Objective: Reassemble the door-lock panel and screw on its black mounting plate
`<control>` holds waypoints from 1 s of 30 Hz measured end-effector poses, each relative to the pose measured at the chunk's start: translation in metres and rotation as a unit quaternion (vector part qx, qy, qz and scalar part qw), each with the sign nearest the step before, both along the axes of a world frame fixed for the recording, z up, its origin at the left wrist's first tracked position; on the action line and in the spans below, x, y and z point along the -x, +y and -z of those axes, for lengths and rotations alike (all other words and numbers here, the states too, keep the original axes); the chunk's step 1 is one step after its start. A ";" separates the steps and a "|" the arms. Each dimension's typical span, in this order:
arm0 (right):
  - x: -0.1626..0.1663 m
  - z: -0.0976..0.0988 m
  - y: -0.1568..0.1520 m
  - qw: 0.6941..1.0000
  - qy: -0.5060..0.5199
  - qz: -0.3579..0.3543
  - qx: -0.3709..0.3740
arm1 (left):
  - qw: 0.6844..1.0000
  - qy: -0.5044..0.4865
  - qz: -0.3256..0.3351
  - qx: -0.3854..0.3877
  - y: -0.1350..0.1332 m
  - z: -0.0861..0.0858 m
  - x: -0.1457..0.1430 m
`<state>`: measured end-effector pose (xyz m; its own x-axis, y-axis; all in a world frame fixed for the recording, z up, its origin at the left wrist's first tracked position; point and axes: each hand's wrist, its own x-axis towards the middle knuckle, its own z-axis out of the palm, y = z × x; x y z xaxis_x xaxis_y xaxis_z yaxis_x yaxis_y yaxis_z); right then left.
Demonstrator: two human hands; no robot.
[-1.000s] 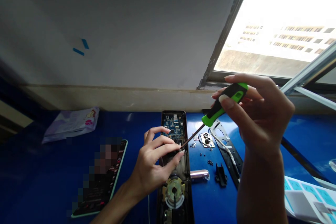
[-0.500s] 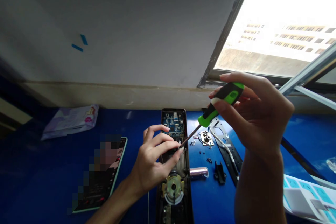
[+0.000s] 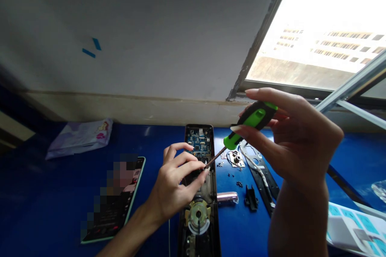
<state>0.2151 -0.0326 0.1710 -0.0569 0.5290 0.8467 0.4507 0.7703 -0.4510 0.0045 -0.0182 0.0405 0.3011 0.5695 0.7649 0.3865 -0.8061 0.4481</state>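
Observation:
My right hand (image 3: 289, 136) grips a green and black screwdriver (image 3: 251, 122) by its handle, thumb on one side and fingers on the other. The slanting shaft runs down left to my left hand (image 3: 177, 180). There, thumb and index finger pinch together right at the screwdriver's tip; whatever lies between them is too small to make out. Both hands are over a long, narrow dark housing (image 3: 213, 192), opened up. Inside it are a blue circuit board (image 3: 197, 144) at the far end and a round metal part (image 3: 198, 213) nearer me. My left hand covers part of the housing's middle.
Right of the housing lie small screws (image 3: 239, 184), a pink cylinder (image 3: 227, 197), a black bracket (image 3: 251, 198), a small module (image 3: 236, 158) and a black plate (image 3: 265, 176) with a white cable. A phone (image 3: 117, 204) and a plastic packet (image 3: 80, 138) lie left.
The screwdriver's handle has turned within my right fingers, and that hand has shifted slightly, its fingertips moving left and down. My left hand keeps its pinch at the tip.

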 end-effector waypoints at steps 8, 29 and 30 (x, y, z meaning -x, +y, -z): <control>0.007 -0.001 -0.005 0.997 -0.050 0.051 -0.019 | 1.000 0.001 -0.013 -0.004 -0.001 -0.002 -0.001; 0.001 0.004 0.008 1.000 0.008 -0.005 -0.006 | 0.994 0.020 -0.093 0.059 -0.001 0.006 0.004; 0.000 0.005 0.011 1.000 0.011 0.012 -0.021 | 0.991 0.024 -0.096 0.087 -0.001 0.007 0.004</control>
<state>0.2154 -0.0220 0.1660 -0.0255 0.4941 0.8691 0.4593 0.7779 -0.4288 0.0004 -0.0189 0.0337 0.2085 0.7418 0.6374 0.5503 -0.6277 0.5506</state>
